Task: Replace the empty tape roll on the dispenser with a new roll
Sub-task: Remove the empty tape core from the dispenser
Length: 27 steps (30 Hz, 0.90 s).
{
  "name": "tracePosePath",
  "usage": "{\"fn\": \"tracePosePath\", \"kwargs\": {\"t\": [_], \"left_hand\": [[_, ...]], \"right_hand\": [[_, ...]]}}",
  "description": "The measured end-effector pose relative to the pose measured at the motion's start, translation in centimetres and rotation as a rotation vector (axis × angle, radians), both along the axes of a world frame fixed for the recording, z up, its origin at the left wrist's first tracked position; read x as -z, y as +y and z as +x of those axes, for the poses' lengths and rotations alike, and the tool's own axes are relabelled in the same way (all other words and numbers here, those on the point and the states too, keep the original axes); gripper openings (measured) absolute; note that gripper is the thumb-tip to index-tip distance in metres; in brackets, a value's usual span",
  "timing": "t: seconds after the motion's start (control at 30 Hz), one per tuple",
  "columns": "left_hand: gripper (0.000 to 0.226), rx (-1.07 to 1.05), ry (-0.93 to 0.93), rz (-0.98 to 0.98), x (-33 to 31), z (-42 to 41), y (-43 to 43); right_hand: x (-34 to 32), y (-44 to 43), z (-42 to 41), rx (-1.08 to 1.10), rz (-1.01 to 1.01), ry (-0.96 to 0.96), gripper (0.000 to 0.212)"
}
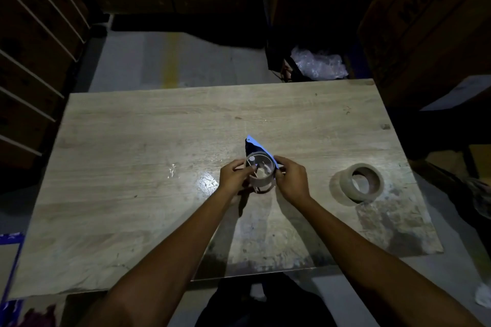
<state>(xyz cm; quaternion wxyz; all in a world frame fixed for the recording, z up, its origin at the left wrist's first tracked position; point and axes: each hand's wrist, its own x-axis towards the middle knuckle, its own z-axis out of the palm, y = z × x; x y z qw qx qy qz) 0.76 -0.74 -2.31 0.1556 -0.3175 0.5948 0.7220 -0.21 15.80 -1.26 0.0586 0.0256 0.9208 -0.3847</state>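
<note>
Both hands grasp the empty tape roll [259, 171] at table [132, 141] centre, left hand [233, 175] at 9 o'clock, right hand [292, 180] at 3. The blue dispenser [256, 147] points toward 11 o'clock; the roll's open end faces up. The new roll [361, 183] leans tilted, well apart at 3 o'clock.

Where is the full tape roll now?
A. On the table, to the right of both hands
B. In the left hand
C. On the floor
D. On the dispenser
A: the full roll lies on the table, apart from the hands, which hold the dispenser.
</note>
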Motion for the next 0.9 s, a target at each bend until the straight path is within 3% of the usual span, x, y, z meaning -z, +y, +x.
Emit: {"fn": "tracePosePath", "kwargs": {"t": [0.17, 0.5, 0.9], "left_hand": [[0.030, 0.155, -0.011, 0.127, 0.1, 0.9, -3.4], [0.039, 0.427, 0.075, -0.068, 0.6, 1.3, -7.3], [0.029, 0.319, 0.112, -0.302, 2.2, 2.0, -6.5]], "right_hand": [[0.2, -0.6, 0.8, 0.046, 0.038, -0.010, 0.041], [2.2, -2.4, -0.3, -0.001, -0.003, -0.096, 0.038], [2.2, -3.4, -0.5, 0.095, 0.014, -0.153, 0.035]]}}
